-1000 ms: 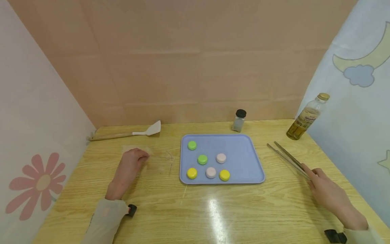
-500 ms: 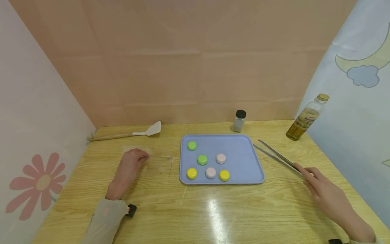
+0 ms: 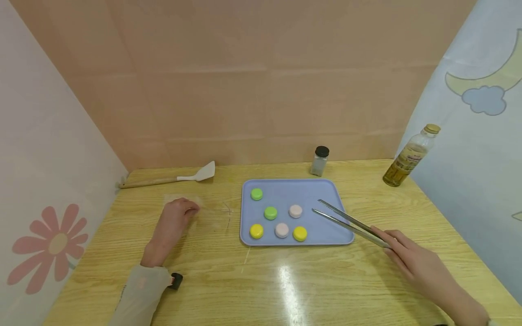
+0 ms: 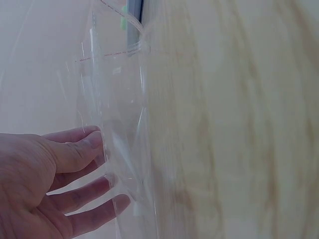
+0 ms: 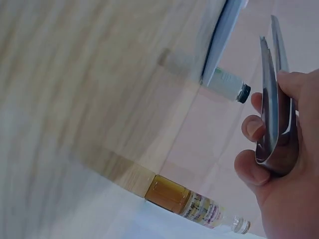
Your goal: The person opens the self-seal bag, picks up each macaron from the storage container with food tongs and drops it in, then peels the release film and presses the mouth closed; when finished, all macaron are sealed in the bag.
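Observation:
My left hand pinches a clear plastic bag between thumb and fingers; its open mouth faces the tray. My right hand grips metal tongs, whose two tips stand slightly apart over the right part of the blue tray. Nothing lies between the tips. On the tray sit two green macarons, two pale pink macarons and two yellow macarons, mostly in its left and middle part. In the right wrist view the tongs lie across the palm, with fingers curled round them.
A white spatula with a wooden handle lies at the back left. Behind the tray stands a small jar with a black lid. An oil bottle stands at the back right. Sheets wall the wooden table on three sides.
My right hand has carried the tongs leftward, from beside the tray to over its right part. The left hand and the bag have stayed in place.

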{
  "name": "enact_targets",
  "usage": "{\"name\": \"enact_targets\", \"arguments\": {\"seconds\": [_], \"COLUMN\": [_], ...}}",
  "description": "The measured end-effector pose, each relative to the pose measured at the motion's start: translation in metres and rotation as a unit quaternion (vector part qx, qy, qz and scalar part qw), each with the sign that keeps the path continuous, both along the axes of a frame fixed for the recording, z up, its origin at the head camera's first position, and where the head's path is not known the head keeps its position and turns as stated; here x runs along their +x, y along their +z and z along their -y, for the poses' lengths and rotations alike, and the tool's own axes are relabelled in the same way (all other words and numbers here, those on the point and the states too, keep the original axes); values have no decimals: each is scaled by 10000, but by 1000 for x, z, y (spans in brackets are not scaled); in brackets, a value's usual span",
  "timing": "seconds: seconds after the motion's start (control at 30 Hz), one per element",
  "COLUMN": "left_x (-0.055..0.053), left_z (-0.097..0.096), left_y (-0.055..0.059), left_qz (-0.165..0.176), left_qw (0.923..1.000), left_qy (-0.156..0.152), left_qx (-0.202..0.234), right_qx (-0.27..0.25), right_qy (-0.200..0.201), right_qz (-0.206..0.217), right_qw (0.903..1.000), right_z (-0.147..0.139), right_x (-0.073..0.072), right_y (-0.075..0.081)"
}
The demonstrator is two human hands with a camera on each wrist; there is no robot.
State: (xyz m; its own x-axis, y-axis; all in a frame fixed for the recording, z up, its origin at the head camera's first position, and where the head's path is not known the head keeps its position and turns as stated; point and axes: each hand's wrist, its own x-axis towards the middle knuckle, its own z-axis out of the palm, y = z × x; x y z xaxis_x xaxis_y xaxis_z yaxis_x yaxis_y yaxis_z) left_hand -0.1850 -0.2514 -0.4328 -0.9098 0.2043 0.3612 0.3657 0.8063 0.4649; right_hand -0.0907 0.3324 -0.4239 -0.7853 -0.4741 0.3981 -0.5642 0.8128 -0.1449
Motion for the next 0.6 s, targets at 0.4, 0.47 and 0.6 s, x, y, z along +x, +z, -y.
{"name": "enact_targets", "arguments": {"seconds": [0.4,0.47,0.6], "left_x": [2,2,1], "left_z": [-1,-1,-2], "left_y": [2,3,4], "left_qz": [-21,-58,-95], "left_qw": [10000,10000,9999], "left_qy": [-23,-24,-32], "left_qx": [-26,-43,-35], "right_qx": [255,296,327], "right_qy": [83,86,188], "right_qz": [-35,-16,36], "right_qw": [9996,9995,9993], "right_z": [14,16,20], "right_x": [-3,-5,-11], "right_y": [2,3,3]}}
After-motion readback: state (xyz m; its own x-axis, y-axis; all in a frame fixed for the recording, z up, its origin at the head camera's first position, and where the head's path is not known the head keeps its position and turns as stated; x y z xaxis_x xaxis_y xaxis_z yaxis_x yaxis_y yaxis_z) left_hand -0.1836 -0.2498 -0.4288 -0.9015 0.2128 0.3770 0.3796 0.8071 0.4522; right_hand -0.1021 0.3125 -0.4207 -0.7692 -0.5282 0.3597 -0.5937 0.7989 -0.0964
